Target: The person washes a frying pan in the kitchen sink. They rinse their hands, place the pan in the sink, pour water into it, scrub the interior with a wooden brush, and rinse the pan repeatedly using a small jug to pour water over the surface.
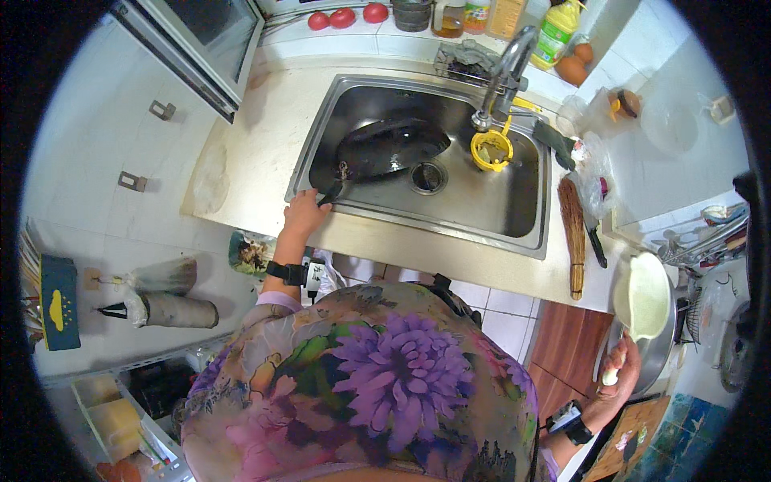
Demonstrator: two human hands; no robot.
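Observation:
My left hand (305, 214) is on the handle of a dark wok (391, 147), which lies tilted in the stainless steel sink (470, 211). At the right, my right hand (621, 367) grips the handle of a pale green ladle or scoop (644, 295), held over a round metal pan (656, 361). A yellow strainer (492, 150) with scraps in it hangs in the sink under the chrome faucet (503, 78). The sink's round drain (428, 177) shows beside the wok.
Right of the sink lie a straw brush (572, 235), a knife with a black handle (596, 244) and a dark green cloth (554, 143). Tomatoes (342, 17), bottles and a yellow pump bottle (555, 33) stand on the back ledge. An open window frame (199, 54) juts in at upper left.

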